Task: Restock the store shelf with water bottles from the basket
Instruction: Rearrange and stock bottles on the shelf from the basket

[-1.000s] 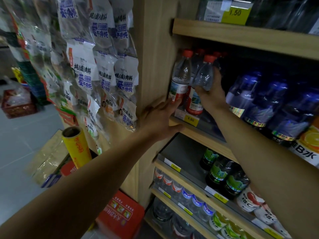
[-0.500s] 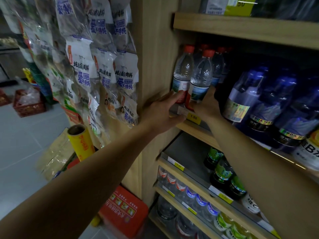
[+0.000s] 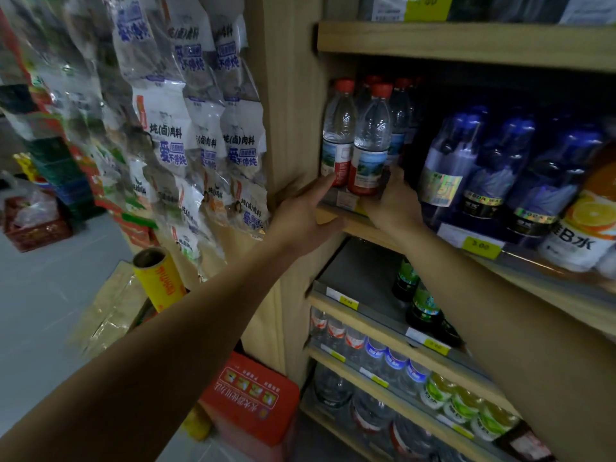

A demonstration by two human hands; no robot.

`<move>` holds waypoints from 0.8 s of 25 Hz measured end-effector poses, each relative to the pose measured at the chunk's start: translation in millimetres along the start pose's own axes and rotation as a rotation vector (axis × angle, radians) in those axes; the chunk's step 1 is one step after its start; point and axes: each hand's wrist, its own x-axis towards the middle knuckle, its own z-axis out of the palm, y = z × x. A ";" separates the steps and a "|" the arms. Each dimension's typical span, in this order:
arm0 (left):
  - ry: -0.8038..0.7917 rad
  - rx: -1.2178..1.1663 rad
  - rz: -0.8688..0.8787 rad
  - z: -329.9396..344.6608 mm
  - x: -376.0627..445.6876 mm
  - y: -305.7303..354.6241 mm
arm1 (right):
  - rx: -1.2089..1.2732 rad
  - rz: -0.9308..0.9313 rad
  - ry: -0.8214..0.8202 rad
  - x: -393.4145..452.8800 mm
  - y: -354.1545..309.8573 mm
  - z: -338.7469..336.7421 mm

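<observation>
Two clear water bottles with red caps stand upright side by side at the front left of the wooden shelf point(image 3: 566, 301): a left bottle point(image 3: 338, 135) and a right bottle point(image 3: 371, 138). More red-capped bottles stand behind them. My left hand point(image 3: 300, 218) reaches in with straight fingers, and its index fingertip touches the base of the left bottle. My right hand point(image 3: 395, 201) sits at the foot of the right bottle, fingers lying up along its right side. The thumb is hidden.
Dark blue soda water bottles point(image 3: 500, 168) and an orange-labelled drink point(image 3: 586, 221) fill the shelf to the right. Spice packets point(image 3: 186, 138) hang on the left. Below are a yellow roll point(image 3: 160, 281), a red carton point(image 3: 253, 398), lower bottle shelves point(image 3: 376, 355) and a red basket point(image 3: 36, 225) on the floor.
The right bottle went from tilted in my right hand to standing upright, while that hand slid down to its base. My left hand rose from the shelf edge to the left bottle's base.
</observation>
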 end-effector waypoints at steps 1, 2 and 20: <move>0.003 -0.023 0.011 -3.9 -8.8 0.1 | -0.031 -0.013 0.003 -13.7 1.8 -0.3; 0.008 -0.038 0.011 -9.5 -18.7 2.5 | -0.075 -0.028 0.004 -28.0 2.9 -1.0; -0.638 -0.223 0.194 110.2 -272.1 102.8 | -0.419 0.489 -0.139 -407.3 145.2 -59.2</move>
